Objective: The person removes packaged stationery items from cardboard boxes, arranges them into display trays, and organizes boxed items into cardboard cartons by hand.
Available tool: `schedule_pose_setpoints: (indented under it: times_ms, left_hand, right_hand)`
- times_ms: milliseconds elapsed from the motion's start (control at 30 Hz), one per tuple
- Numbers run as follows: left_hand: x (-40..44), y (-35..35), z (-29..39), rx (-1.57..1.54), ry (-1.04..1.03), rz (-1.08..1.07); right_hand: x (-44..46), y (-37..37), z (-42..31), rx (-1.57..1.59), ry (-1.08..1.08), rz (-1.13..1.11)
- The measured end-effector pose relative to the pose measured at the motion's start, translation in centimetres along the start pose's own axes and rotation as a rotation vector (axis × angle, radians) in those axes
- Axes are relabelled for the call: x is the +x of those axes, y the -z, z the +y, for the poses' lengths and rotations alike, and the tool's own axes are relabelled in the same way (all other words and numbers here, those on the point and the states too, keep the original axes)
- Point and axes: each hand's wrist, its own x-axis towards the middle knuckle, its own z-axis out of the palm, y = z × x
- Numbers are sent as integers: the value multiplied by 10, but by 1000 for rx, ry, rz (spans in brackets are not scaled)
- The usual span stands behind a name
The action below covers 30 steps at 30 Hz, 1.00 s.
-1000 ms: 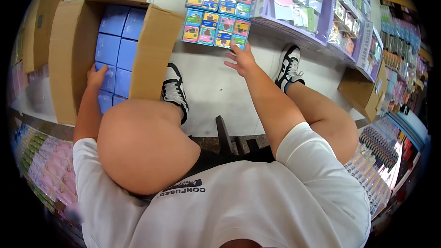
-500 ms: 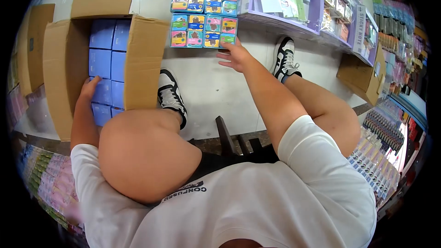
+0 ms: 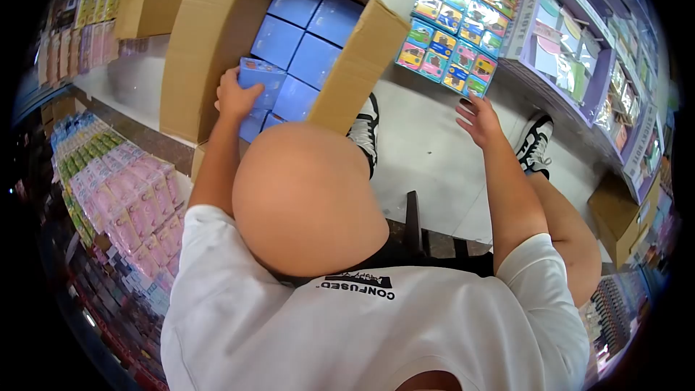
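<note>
The left hand (image 3: 235, 98) had its fingers clamped on a blue box (image 3: 269, 88) inside the open cardboard carton (image 3: 194, 51) — thumb across one face, the box tilted so that a printed side showed — with other blue boxes (image 3: 316, 60) packed beside it. The right hand (image 3: 479, 123) reached to the near edge of the colourful small boxes (image 3: 443, 42), its fingers spread apart, though I couldn't tell whether a fingertip touched them. A black-and-white shoe (image 3: 365, 134) stood just right of the carton.
</note>
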Motion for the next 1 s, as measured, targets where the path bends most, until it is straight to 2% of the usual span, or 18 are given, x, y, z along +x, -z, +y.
schedule_pose_setpoints:
  times_ms: [33,100,200,300,400,500,533,600,700,767,800,900,967,1000]
  left_hand:
    - [-16,7,3,62,-80,54]
    - [-58,4,25,205,-175,-215]
    - [-93,-24,27,149,-309,72]
    - [-79,-33,34,-17,-48,342]
    - [-64,-28,37,138,92,99]
    - [-41,-24,15,-26,168,-40]
    - [-50,-1,32,-50,165,-56]
    - [-69,21,35,-139,64,75]
    - [-98,72,61,-214,-151,307]
    - [-116,112,94,-236,-330,441]
    - [-120,131,112,-243,-432,497]
    - [-124,184,175,-131,-902,581]
    - [-122,199,218,-89,-1213,529]
    - [-123,199,236,-67,-1368,498]
  right_hand:
    - [0,1,2,2,-2,8]
    - [-4,3,7,3,-5,21]
    - [-15,8,18,-30,-10,65]
    - [-37,12,17,-105,6,84]
    - [-55,21,16,-217,21,87]
    - [-65,30,21,-315,-17,123]
    - [-72,25,14,-396,-96,57]
    - [-94,16,8,-544,-269,-70]
    - [-126,-31,-10,-772,-86,-209]
    - [-148,-71,-31,-608,119,-263]
    - [-167,-98,-49,-458,146,-365]
    - [-232,-175,-102,-153,257,-654]
    - [-264,-208,-123,-48,325,-748]
    - [-268,-214,-128,-85,397,-683]
